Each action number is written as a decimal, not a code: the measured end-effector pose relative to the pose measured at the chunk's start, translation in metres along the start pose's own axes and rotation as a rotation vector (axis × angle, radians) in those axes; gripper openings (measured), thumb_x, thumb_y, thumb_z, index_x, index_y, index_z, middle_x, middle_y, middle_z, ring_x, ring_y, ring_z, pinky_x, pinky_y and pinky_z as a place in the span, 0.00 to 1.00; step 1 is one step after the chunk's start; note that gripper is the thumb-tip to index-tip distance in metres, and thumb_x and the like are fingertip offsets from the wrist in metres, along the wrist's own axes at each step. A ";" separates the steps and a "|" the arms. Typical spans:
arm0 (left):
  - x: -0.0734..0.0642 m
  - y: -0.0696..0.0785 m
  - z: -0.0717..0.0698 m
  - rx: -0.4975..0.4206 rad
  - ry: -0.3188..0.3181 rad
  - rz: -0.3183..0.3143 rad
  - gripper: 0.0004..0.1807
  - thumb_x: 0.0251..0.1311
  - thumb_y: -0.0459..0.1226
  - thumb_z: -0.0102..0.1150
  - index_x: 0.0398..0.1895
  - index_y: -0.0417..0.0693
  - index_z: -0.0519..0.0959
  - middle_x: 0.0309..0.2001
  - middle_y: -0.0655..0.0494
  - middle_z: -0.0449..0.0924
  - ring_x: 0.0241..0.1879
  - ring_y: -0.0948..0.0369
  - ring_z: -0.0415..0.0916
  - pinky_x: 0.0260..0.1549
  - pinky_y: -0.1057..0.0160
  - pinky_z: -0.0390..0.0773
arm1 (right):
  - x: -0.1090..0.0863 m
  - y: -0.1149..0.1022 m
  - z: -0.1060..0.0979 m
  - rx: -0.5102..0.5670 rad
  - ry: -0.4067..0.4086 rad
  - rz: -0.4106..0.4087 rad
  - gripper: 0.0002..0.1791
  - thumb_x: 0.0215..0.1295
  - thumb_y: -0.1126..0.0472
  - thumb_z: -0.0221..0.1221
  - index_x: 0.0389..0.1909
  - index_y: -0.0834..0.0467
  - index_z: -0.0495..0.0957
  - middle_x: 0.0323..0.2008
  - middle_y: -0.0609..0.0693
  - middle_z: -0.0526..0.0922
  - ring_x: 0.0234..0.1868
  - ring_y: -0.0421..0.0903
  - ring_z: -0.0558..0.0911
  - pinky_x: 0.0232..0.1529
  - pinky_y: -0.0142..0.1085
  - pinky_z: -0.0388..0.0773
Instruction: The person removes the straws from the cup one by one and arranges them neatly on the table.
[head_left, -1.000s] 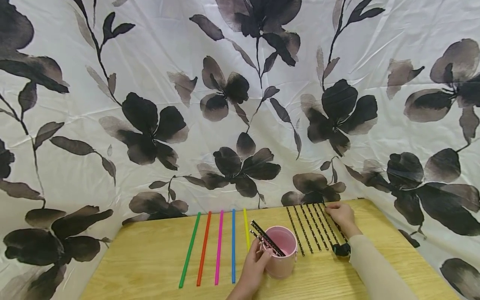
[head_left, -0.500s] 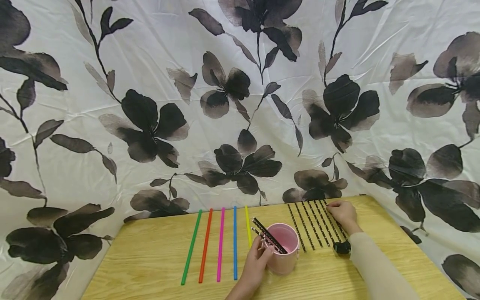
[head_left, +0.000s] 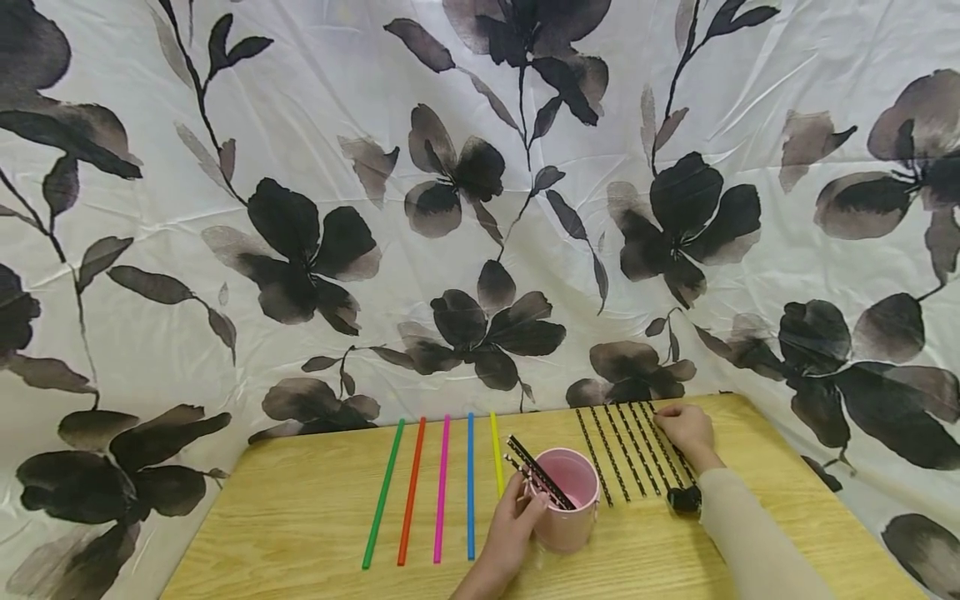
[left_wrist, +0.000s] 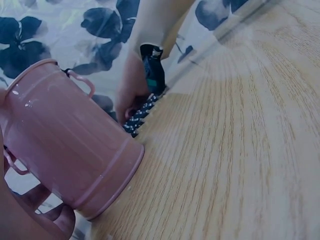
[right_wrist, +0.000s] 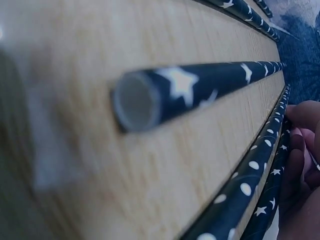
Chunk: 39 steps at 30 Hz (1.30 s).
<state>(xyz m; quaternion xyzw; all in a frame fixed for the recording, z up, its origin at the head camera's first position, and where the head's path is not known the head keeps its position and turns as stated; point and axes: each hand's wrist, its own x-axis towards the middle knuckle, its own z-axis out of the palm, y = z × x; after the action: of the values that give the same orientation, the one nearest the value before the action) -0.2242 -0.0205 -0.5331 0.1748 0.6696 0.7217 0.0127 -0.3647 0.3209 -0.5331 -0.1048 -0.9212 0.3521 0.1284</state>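
My left hand (head_left: 510,533) grips the side of a pink metal bucket (head_left: 566,533), tilted above the table in the left wrist view. Inside the bucket lean several black patterned paper straws (head_left: 546,477), ends out over the left rim. To the right, a row of black straws with white patterns (head_left: 626,454) lies on the wood. My right hand (head_left: 688,433) pinches the far end of the rightmost one, a star-printed paper straw (right_wrist: 276,172). Close beside it lies a dotted straw (right_wrist: 245,189). Part of the right hand's straw is hidden by the wrist.
Green (head_left: 383,492), red (head_left: 411,492), pink (head_left: 442,492), blue (head_left: 471,492) and yellow (head_left: 496,450) straws lie spaced out left of the bucket. A floral cloth (head_left: 480,250) hangs behind the wooden table (head_left: 285,517). A black wrist camera (head_left: 684,500) sits on the right wrist.
The view shifts slightly with the head. Both hands, the bucket and the straws stay practically where they were.
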 end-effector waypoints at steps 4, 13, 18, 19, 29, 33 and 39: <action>0.000 -0.001 0.000 -0.003 -0.001 -0.001 0.26 0.72 0.40 0.49 0.72 0.49 0.61 0.62 0.39 0.68 0.62 0.43 0.67 0.59 0.43 0.67 | 0.001 0.004 0.001 -0.002 0.000 0.005 0.13 0.62 0.56 0.62 0.38 0.63 0.86 0.39 0.59 0.85 0.38 0.59 0.81 0.40 0.52 0.76; -0.002 0.002 0.001 0.000 0.008 0.001 0.27 0.72 0.40 0.49 0.72 0.48 0.60 0.64 0.38 0.67 0.62 0.43 0.66 0.59 0.43 0.66 | 0.003 0.007 0.003 0.018 0.012 0.007 0.13 0.62 0.56 0.62 0.38 0.63 0.85 0.38 0.59 0.85 0.37 0.58 0.81 0.40 0.52 0.75; -0.003 0.002 0.001 -0.008 0.002 0.003 0.26 0.72 0.40 0.49 0.71 0.48 0.62 0.62 0.39 0.69 0.61 0.44 0.68 0.59 0.44 0.67 | 0.002 0.008 0.003 0.023 0.003 0.012 0.13 0.62 0.56 0.62 0.39 0.63 0.85 0.38 0.60 0.85 0.36 0.58 0.81 0.40 0.52 0.76; -0.003 0.002 0.001 -0.010 0.001 0.002 0.26 0.72 0.40 0.49 0.71 0.48 0.62 0.61 0.40 0.69 0.61 0.44 0.68 0.59 0.45 0.67 | 0.001 0.008 0.003 0.024 0.001 0.013 0.13 0.62 0.56 0.62 0.39 0.63 0.85 0.39 0.60 0.85 0.37 0.58 0.81 0.40 0.52 0.76; -0.004 0.004 0.002 -0.019 -0.006 0.001 0.26 0.72 0.39 0.49 0.70 0.47 0.62 0.61 0.41 0.70 0.61 0.45 0.68 0.59 0.47 0.67 | 0.000 0.007 0.001 0.034 0.002 -0.008 0.13 0.63 0.56 0.63 0.39 0.62 0.86 0.40 0.59 0.85 0.40 0.60 0.80 0.43 0.53 0.75; -0.004 0.004 0.002 -0.015 -0.006 0.003 0.26 0.72 0.39 0.48 0.71 0.47 0.61 0.63 0.39 0.68 0.62 0.44 0.67 0.59 0.44 0.66 | 0.000 0.008 0.001 0.031 0.009 -0.019 0.13 0.63 0.56 0.62 0.39 0.62 0.86 0.40 0.59 0.85 0.41 0.60 0.80 0.44 0.53 0.74; -0.001 0.000 0.001 -0.014 -0.004 -0.005 0.27 0.72 0.40 0.48 0.72 0.48 0.60 0.64 0.39 0.67 0.63 0.43 0.65 0.60 0.43 0.65 | 0.001 0.008 0.002 0.029 0.013 -0.016 0.13 0.63 0.57 0.62 0.39 0.63 0.86 0.40 0.59 0.85 0.41 0.61 0.80 0.44 0.53 0.74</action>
<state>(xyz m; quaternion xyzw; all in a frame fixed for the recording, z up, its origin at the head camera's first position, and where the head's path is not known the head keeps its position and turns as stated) -0.2229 -0.0202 -0.5329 0.1746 0.6649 0.7260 0.0170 -0.3652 0.3251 -0.5401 -0.0977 -0.9159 0.3638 0.1385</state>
